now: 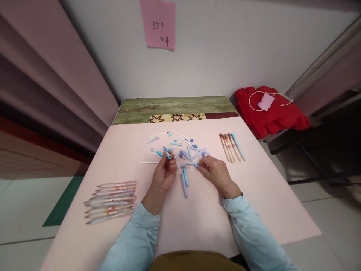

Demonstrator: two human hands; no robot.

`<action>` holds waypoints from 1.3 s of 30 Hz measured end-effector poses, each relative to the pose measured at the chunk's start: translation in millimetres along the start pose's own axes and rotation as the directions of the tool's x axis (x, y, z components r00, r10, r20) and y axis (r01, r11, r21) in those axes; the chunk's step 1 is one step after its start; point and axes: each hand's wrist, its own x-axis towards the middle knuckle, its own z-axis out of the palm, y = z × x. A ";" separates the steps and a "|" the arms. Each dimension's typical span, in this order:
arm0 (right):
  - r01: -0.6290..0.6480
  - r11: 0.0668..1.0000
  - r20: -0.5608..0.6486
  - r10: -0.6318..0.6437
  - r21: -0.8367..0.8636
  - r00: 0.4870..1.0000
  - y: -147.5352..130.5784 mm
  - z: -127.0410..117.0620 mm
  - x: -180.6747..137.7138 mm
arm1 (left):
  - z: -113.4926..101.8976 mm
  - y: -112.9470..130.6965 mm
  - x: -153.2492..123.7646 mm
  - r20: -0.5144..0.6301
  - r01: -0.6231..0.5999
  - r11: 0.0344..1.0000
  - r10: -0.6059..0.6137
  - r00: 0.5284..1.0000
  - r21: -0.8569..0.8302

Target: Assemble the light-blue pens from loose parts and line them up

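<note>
Your left grip (163,176) is raised a little off the desk (254,195) and clenched around a pale blue pen barrel (168,154). Its turquoise end sticks up past your fingertips. Your right grip (214,172) rests low on the desk, its fingertips pinched on one end of a short pale pen piece (192,163) that lies flat on the pink surface.

Just beyond both hands is a loose scatter of pen parts (184,146): thin white refills, pale barrels and small blue caps, some touching and some crossing each other. Between your wrists lie two blue barrels (184,181), side by side and pointing towards you.

The finished pens sit in two groups straight on the desk, held by no box or tray. To your right a short row of capped pens (232,147) lies in parallel, near the scatter but apart from it. Near the front left edge, well apart, is a bigger stack of pens (113,201) with their tips pointing left.

Off the desk to the right, a red cloth (270,113) carries a white cable (267,98) and a pink slip. A pink note (158,23) is stuck on the wall.
</note>
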 end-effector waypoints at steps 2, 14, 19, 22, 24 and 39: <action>-0.004 0.995 -0.026 0.006 0.098 1.000 0.6 -1.5 0.5 | -0.4 -0.3 0.6 -0.004 -0.014 1.000 0.014 1.000 0.007; -0.138 0.984 0.000 0.139 0.116 0.990 4.4 -26.2 -2.7 | -0.3 0.3 1.3 0.021 -0.022 1.000 0.022 1.000 0.011; -0.063 0.997 0.034 0.062 0.040 0.998 2.3 -12.3 -1.0 | -0.6 -0.3 2.2 -0.001 -0.024 1.000 0.024 1.000 0.000; -0.037 0.998 0.028 0.038 -0.041 0.999 1.1 -9.9 -1.8 | -1.3 -0.1 2.3 -0.002 -0.015 1.000 0.015 1.000 -0.001; -0.032 0.997 0.021 0.033 -0.073 0.999 -0.1 -10.7 -2.4 | -1.4 -0.1 2.1 -0.004 -0.012 1.000 0.012 1.000 -0.007; 0.136 0.982 0.079 -0.147 0.130 0.986 -36.1 10.2 -8.7 | -1.6 -0.5 -1.1 0.030 -0.035 0.997 0.033 0.999 0.068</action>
